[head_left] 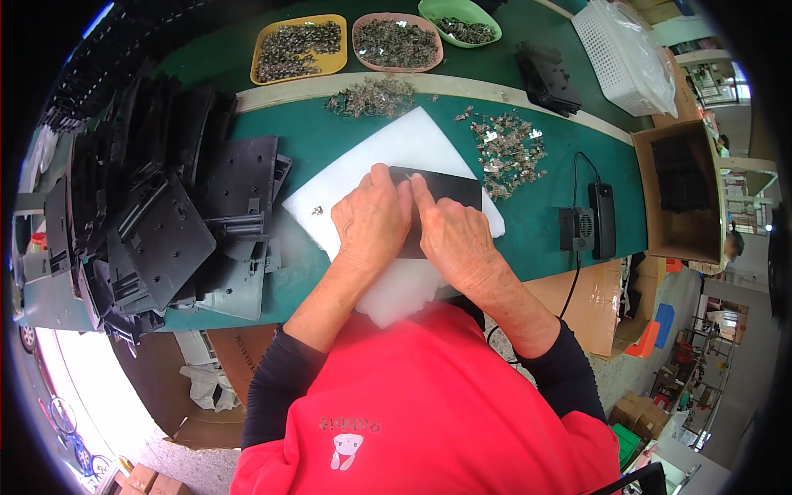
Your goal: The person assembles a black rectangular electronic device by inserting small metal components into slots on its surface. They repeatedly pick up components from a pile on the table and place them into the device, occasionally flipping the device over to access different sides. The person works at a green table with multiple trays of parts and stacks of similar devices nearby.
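A flat black plastic panel lies on a white foam pad in front of me. My left hand grips its left side, fingers curled and thumb toward the middle. Close beside it, my right hand is closed on the panel too, its index finger reaching to the far edge. The fingertips of both hands nearly meet there; whatever small thing may be between them is hidden. One small metal piece rests on the pad left of my hands.
Black plastic panels are piled at the left. Loose metal clips lie right of the pad, with another heap behind it. Yellow, pink and green trays hold small metal parts. A corded black device sits right.
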Demonstrator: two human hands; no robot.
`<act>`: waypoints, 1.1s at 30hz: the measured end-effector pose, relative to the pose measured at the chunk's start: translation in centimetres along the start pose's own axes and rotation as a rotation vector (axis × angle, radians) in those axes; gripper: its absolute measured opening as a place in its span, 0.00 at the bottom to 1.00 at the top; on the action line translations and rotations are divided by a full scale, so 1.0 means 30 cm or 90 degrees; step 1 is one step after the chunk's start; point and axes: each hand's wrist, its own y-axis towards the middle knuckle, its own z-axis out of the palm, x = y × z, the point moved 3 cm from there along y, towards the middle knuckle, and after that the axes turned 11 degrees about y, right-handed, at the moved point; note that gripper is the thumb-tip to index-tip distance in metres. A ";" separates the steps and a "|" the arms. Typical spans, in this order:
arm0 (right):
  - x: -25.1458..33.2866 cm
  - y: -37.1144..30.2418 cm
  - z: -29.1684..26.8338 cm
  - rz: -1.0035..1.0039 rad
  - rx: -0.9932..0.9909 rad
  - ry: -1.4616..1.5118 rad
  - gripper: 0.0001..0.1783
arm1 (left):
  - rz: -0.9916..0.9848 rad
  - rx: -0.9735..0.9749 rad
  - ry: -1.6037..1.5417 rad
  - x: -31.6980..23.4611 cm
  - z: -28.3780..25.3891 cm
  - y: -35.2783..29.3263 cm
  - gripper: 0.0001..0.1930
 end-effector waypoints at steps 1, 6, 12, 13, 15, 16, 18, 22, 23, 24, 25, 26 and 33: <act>-0.002 -0.004 0.001 -0.002 -0.007 0.016 0.29 | -0.001 0.000 -0.001 -0.001 -0.002 0.001 0.14; -0.030 -0.016 0.013 -0.028 -0.034 0.058 0.28 | -0.015 0.045 0.001 -0.004 0.000 0.003 0.16; -0.021 -0.021 0.024 -0.007 -0.031 0.037 0.29 | -0.019 0.058 -0.002 -0.001 0.003 0.005 0.16; -0.017 -0.021 0.021 0.000 -0.030 0.036 0.29 | -0.019 0.060 -0.002 -0.001 0.005 0.005 0.16; -0.011 -0.020 0.021 0.010 -0.028 0.031 0.29 | -0.015 0.053 -0.002 0.000 0.003 0.004 0.16; -0.007 -0.017 0.021 0.013 -0.026 0.027 0.29 | -0.012 0.049 -0.003 0.000 0.002 0.004 0.16; 0.002 -0.010 0.021 0.026 -0.016 0.023 0.28 | 0.013 0.014 -0.011 0.004 0.006 0.000 0.14; 0.024 0.005 0.000 0.044 0.008 0.033 0.27 | 0.052 -0.034 -0.019 0.010 0.016 -0.006 0.13; 0.029 0.009 -0.007 0.044 0.011 0.038 0.26 | 0.048 -0.028 -0.021 0.011 0.015 -0.006 0.13; 0.034 0.016 -0.015 0.043 0.019 0.036 0.26 | 0.044 -0.022 -0.023 0.008 0.015 -0.006 0.13; 0.039 0.024 -0.022 0.041 0.027 0.033 0.25 | 0.040 -0.017 -0.025 0.007 0.014 -0.006 0.13; 0.045 0.032 -0.031 0.040 0.036 0.031 0.25 | 0.039 -0.009 -0.030 0.007 0.014 -0.006 0.13; 0.079 0.076 -0.102 -0.071 0.088 -0.061 0.12 | 0.029 0.030 -0.035 0.003 0.018 -0.005 0.13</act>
